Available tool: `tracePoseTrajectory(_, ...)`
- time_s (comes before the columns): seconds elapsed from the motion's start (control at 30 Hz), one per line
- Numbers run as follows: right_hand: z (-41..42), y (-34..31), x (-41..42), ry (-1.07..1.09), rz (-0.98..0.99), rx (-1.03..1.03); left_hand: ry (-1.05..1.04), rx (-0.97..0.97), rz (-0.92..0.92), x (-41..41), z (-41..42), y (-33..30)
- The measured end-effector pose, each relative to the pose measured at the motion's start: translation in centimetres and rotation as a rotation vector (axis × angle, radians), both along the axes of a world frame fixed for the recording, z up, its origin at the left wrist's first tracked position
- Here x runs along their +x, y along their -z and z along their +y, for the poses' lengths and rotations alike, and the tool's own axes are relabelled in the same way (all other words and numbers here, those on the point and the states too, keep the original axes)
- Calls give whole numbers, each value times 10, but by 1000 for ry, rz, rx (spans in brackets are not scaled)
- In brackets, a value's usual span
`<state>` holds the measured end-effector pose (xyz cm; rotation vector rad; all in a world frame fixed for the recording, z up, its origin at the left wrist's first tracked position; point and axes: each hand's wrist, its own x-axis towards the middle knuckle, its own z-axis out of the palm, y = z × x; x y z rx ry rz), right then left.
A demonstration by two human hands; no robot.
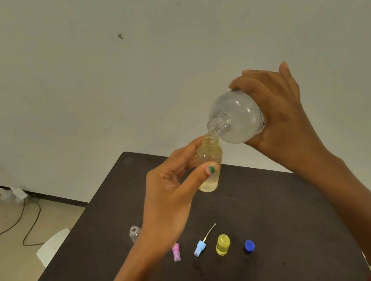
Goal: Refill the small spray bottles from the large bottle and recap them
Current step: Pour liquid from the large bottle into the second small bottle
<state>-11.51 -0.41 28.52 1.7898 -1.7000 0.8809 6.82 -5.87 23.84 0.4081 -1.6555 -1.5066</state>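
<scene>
Presently, pouring stage: a small bottle is held up over the table and filled from the large one.
Left hand (168, 191): thumb and fingers curled round the small spray bottle (208, 165), which it holds upright above the dark table (274, 211), open neck uppermost; a shallow layer of pale yellowish liquid shows near its base.
Right hand (276, 112): wrapped round the body of the large clear bottle (236, 118), tipped so that its long axis runs down and to the left, cap off.
Key relation: the large bottle's mouth lies just above and slightly right of the small bottle's neck, apparently touching its rim; whether liquid is flowing cannot be told.
Hands: close together, each clamped on its own bottle, the right one higher.
Judgement: the fill looks far from done; the next move depends on keeping the two necks aligned, as the small opening leaves little room for drift and a spill.
On the table, near edge: a small clear bottle (134, 233) uncapped, partly behind the left wrist; a pink spray cap (176, 252); a light blue spray head (199, 247) with its dip tube, lying on its side; a small yellow bottle (223, 244) standing open; a blue cap (249, 245).
Progress: no small bottle is recapped yet.
</scene>
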Motion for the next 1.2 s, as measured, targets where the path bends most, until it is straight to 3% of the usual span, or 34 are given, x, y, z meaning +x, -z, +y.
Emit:
tracePoseTrajectory(0.7,6,73,16,9,-826,132,-105,87,-74,-16,-24,44)
tracePoseTrajectory(0.97,12,104,15,23,-984,159,-264,194,-255,-37,-45,139)
tracePoseTrajectory(1.2,16,125,12,68,-1034,182,-235,271,-431,-51,-50,228)
